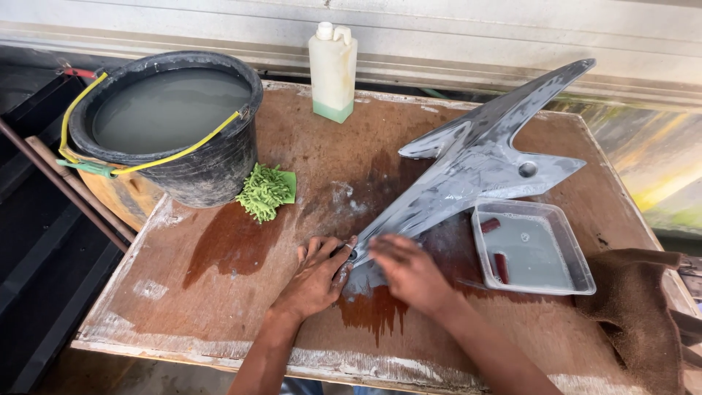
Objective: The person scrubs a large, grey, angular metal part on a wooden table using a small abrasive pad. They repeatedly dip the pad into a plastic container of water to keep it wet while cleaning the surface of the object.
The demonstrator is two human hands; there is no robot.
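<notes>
A long grey, angular plastic fairing panel (pixel 468 164) lies diagonally on the wet wooden table (pixel 241 292), pointing from the near edge toward the far right corner. Both hands meet at its near tip: left hand (pixel 316 278) flat, bracing it; right hand (pixel 409 271) fingers curled, pressing on top.

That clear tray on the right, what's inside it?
The clear tray holds cloudy grey water with two dark red pieces lying in it. The water hides whatever else may sit on its bottom.
</notes>
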